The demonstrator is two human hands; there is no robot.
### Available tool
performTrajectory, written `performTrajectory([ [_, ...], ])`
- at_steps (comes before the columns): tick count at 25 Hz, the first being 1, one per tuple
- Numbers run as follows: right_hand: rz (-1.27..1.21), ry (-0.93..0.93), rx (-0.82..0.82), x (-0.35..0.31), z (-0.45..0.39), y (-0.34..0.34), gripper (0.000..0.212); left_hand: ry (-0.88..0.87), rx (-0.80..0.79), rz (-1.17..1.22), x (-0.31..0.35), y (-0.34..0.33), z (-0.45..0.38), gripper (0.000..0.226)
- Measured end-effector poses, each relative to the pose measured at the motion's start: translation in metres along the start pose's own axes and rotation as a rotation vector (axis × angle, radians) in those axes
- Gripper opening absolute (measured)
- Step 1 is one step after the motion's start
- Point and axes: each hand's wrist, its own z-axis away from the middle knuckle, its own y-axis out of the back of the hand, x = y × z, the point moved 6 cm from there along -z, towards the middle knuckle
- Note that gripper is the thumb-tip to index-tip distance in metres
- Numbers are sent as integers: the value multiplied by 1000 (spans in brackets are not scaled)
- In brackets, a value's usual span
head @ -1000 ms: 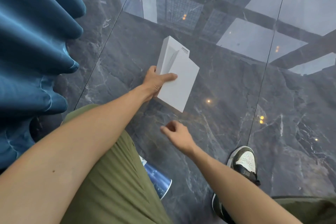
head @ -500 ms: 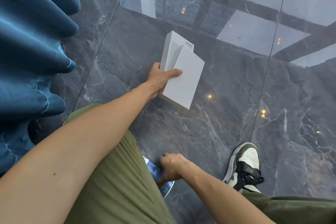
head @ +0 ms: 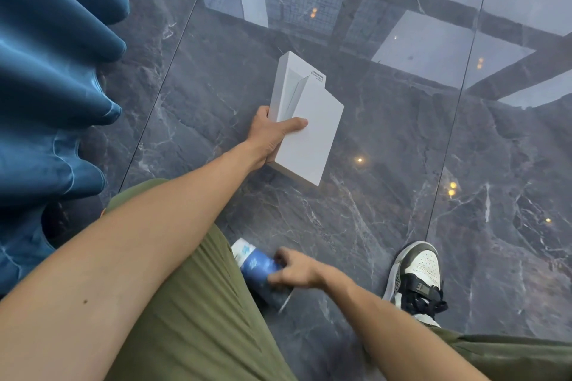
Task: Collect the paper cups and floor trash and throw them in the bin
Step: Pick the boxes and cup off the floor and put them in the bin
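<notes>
My left hand [head: 270, 135] is stretched out over the dark marble floor and grips two flat white boxes [head: 305, 124] by their near left edge, thumb across the top one. A blue and white paper cup [head: 255, 266] lies on its side on the floor beside my left knee. My right hand [head: 297, 269] is down at the cup, fingers and thumb closed around its blue body. The cup's rim end is partly hidden by that hand and by my leg.
A blue pleated curtain [head: 52, 86] hangs along the left side. My right foot in a white and dark sneaker [head: 418, 278] stands on the glossy floor [head: 387, 226] at the right. No bin is in view.
My right hand dropped from mid-air to the cup by my knee and closed around it. My left hand has kept hold of the white boxes, nearly still.
</notes>
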Motion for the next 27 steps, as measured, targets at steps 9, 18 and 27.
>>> performTrajectory([
  [9,-751,-116,410,11,121,152,43,43,136,182,50,-6,87,60],
  [18,-1016,-195,476,-91,380,118,51,153,217,207,186,67,345,61],
  [27,-1128,-82,432,-213,567,30,66,288,167,90,224,163,570,70],
])
